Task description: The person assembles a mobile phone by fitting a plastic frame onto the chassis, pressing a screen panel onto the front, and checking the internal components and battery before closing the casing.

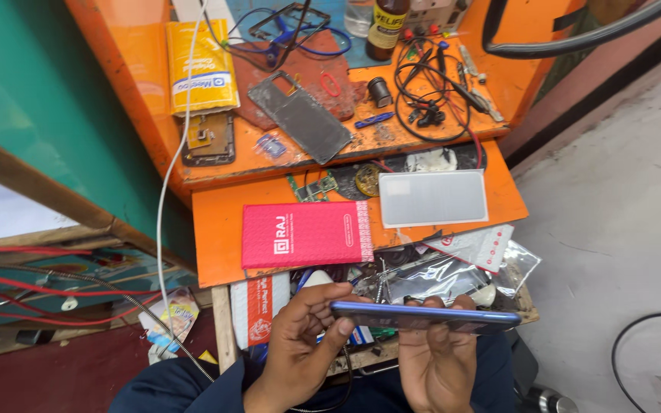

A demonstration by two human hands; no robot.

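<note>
both hands grip a blue phone [422, 316] edge-on: left hand [304, 336], right hand [437, 359].

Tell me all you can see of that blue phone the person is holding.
The phone is a slim slab seen edge-on, with a glossy blue-violet side frame, held level above a cluttered drawer. The left hand pinches its left end, thumb on the edge; the right hand supports it from below, fingertips curling over the rim. Its screen and back cannot be seen.

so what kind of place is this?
Likely a small phone repair bench: both hands hold a blue phone edge-on, a detached phone back cover lies on the orange worktop, with test leads nearby.
</note>
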